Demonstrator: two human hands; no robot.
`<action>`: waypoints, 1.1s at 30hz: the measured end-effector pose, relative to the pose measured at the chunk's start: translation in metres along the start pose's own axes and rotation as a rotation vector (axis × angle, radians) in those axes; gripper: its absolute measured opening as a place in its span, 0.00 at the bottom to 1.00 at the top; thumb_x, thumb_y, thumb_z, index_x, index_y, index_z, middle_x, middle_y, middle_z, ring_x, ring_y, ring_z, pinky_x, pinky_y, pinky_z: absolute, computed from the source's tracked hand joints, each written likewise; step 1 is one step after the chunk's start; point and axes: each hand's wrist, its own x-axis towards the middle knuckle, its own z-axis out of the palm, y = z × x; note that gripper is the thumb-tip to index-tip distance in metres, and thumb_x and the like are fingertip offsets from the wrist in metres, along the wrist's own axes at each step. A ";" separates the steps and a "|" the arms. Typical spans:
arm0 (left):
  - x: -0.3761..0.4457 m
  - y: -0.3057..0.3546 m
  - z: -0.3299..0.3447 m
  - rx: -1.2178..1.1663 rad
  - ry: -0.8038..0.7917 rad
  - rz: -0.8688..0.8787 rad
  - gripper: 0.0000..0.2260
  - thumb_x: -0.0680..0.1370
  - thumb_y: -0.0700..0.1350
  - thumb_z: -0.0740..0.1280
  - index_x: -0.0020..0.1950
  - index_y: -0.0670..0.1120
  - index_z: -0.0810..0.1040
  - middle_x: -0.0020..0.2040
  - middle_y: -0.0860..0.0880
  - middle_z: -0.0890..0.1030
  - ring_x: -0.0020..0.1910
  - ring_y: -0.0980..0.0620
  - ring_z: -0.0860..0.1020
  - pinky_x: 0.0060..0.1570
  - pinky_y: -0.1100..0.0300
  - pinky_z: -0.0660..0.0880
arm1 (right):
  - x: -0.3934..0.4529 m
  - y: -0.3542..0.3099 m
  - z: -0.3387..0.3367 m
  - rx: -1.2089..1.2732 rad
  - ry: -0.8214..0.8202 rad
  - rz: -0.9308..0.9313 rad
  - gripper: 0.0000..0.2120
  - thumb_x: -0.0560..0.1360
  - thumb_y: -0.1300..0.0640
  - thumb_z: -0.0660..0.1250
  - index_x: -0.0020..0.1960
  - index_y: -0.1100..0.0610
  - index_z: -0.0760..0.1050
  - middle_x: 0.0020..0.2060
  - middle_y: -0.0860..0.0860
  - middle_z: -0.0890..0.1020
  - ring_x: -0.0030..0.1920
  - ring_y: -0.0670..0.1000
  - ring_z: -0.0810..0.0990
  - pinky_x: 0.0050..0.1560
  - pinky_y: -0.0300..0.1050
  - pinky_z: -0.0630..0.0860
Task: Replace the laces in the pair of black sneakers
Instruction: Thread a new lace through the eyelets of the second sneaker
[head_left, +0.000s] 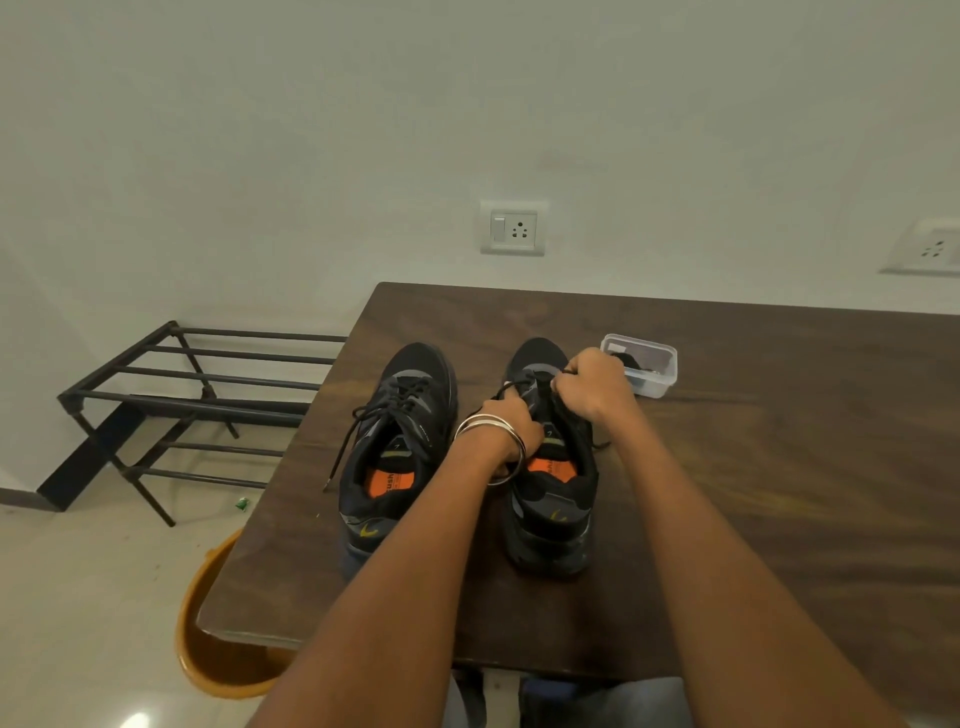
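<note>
Head view: two black sneakers stood side by side on table (779, 467). Left sneaker (395, 447) laced, untouched. Right sneaker (550, 499): left hand (511, 423) and right hand (592, 387) each pinched its lace (511, 385). Tub (644, 364) just beyond.

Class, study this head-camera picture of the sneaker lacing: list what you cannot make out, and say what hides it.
1. Head view: the right sneaker's eyelets and lacing, covered by the left hand and right hand.
2. Head view: the dark contents of the plastic box, too small and partly behind the right hand.
3. Head view: the orange bucket, mostly under the table.
</note>
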 end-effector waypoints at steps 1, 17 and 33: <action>0.000 0.000 0.000 0.001 0.000 0.001 0.29 0.79 0.46 0.60 0.78 0.43 0.52 0.62 0.39 0.75 0.51 0.44 0.75 0.47 0.55 0.71 | 0.000 0.000 -0.001 0.038 -0.011 0.026 0.09 0.77 0.61 0.64 0.47 0.67 0.78 0.42 0.60 0.82 0.46 0.59 0.81 0.48 0.55 0.79; -0.018 0.016 -0.036 0.139 0.055 0.005 0.17 0.77 0.59 0.64 0.52 0.44 0.72 0.48 0.46 0.77 0.46 0.43 0.78 0.49 0.50 0.76 | -0.021 0.019 -0.056 -0.042 0.178 0.275 0.12 0.78 0.58 0.66 0.60 0.60 0.74 0.58 0.58 0.77 0.61 0.62 0.74 0.64 0.59 0.69; 0.025 0.027 -0.006 0.098 0.396 0.216 0.10 0.78 0.42 0.66 0.57 0.49 0.83 0.56 0.45 0.80 0.53 0.44 0.78 0.55 0.52 0.76 | -0.032 -0.005 -0.033 -0.027 -0.367 0.061 0.10 0.77 0.56 0.65 0.52 0.62 0.69 0.50 0.62 0.79 0.43 0.61 0.84 0.41 0.57 0.84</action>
